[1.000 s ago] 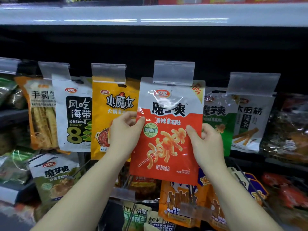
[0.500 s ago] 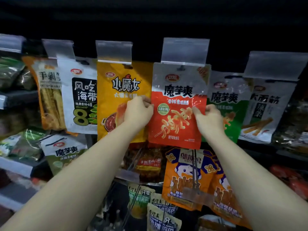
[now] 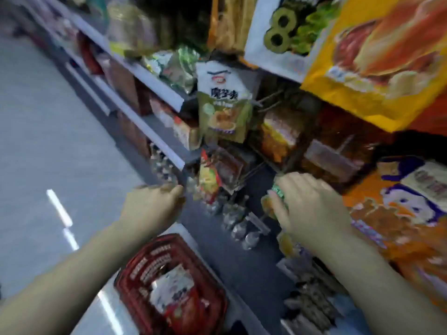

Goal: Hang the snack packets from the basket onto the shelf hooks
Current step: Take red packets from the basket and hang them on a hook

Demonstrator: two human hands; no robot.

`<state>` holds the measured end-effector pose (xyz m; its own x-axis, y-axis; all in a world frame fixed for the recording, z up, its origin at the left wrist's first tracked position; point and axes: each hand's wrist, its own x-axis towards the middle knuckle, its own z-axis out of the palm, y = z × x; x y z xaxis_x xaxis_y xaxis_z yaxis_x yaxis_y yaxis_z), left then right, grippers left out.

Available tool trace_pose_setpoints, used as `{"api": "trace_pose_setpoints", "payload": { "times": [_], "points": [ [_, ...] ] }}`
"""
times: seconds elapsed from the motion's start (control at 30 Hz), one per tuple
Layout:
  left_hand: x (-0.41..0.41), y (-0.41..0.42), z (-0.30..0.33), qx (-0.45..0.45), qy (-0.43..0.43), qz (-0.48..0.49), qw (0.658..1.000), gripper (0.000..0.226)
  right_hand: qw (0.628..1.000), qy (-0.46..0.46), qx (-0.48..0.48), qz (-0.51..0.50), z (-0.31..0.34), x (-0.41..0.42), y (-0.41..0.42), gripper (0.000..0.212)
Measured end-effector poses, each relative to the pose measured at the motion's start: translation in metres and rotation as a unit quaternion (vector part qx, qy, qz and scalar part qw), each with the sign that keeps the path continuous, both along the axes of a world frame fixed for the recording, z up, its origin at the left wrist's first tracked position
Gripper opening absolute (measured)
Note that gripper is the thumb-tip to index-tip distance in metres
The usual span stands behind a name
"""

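Observation:
The view tilts down and left and is blurred. A red basket [image 3: 135, 269] stands low on the floor by the shelf, holding a white and red snack packet [image 3: 173, 284]. My left hand [image 3: 152, 209] hovers above the basket with its fingers curled and nothing visible in it. My right hand [image 3: 312, 209] is spread, palm down, in front of a green and yellow packet [image 3: 278, 193] that hangs on a lower hook; I cannot tell if it touches it. The yellow packet [image 3: 387, 68] and the white packet with an 8 [image 3: 278, 32] hang at the top right.
A green and white packet [image 3: 222, 105] hangs mid-shelf. Orange packets [image 3: 411, 213] hang at the right. White shelf edges [image 3: 154, 85] run diagonally to the upper left, and bare hooks [image 3: 254, 170] stick out. Grey floor [image 3: 48, 141] fills the left side.
Both hands have let go of the red and white packet on its hook and dropped low. The view has swung down and left, so the basket now shows.

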<state>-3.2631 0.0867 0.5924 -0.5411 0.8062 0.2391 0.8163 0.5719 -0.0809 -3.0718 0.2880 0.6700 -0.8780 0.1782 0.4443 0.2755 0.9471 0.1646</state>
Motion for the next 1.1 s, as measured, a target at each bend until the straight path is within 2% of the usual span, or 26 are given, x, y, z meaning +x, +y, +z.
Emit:
{"api": "trace_pose_setpoints", "payload": {
  "times": [0.03,0.1,0.17,0.33,0.43,0.47,0.57,0.7,0.8,0.9,1.0,1.03,1.1],
  "points": [
    [-0.003,-0.020,-0.026,-0.041,-0.030,0.023,0.998,0.012,0.999,-0.029,-0.023,0.024,-0.026,-0.016,-0.010,0.030],
    [-0.005,-0.055,-0.085,-0.140,-0.098,0.062,0.983,0.019,0.992,-0.100,-0.061,0.054,-0.085,-0.042,-0.027,0.025],
    [0.002,-0.079,-0.136,-0.235,-0.184,0.091,0.950,0.023,0.976,-0.194,-0.073,0.072,-0.148,-0.058,-0.043,0.018],
    [0.025,-0.099,-0.275,-0.326,-0.298,0.110,0.891,0.021,0.903,-0.397,-0.132,0.092,-0.320,-0.079,-0.072,0.030],
    [0.041,-0.098,-0.373,-0.348,-0.339,0.136,0.863,0.022,0.838,-0.513,-0.161,0.092,-0.425,-0.085,-0.082,0.020],
    [0.049,-0.096,-0.407,-0.354,-0.358,0.137,0.853,0.023,0.817,-0.545,-0.165,0.096,-0.463,-0.086,-0.081,0.022],
    [0.066,-0.088,-0.510,-0.372,-0.385,0.116,0.837,0.022,0.787,-0.585,-0.171,0.096,-0.574,-0.090,-0.079,0.030],
    [0.071,-0.081,-0.625,-0.411,-0.371,0.061,0.831,0.027,0.750,-0.637,-0.121,0.132,-0.700,-0.093,-0.086,0.035],
    [0.069,-0.072,-0.687,-0.410,-0.396,0.113,0.814,0.026,0.728,-0.665,-0.118,0.115,-0.772,-0.094,-0.096,0.038],
    [0.073,-0.071,-0.720,-0.360,-0.465,0.242,0.772,0.037,0.717,-0.672,-0.186,0.006,-0.820,-0.093,-0.105,0.048],
    [0.074,-0.072,-0.736,-0.281,-0.510,0.320,0.748,0.035,0.704,-0.622,-0.314,-0.138,-0.848,-0.086,-0.113,0.081],
    [0.073,-0.072,-0.739,-0.256,-0.531,0.343,0.732,0.031,0.698,-0.598,-0.353,-0.174,-0.851,-0.085,-0.116,0.084],
    [0.069,-0.074,-0.744,-0.194,-0.582,0.400,0.681,0.028,0.684,-0.542,-0.424,-0.243,-0.851,-0.085,-0.115,0.075]
  ]
}}
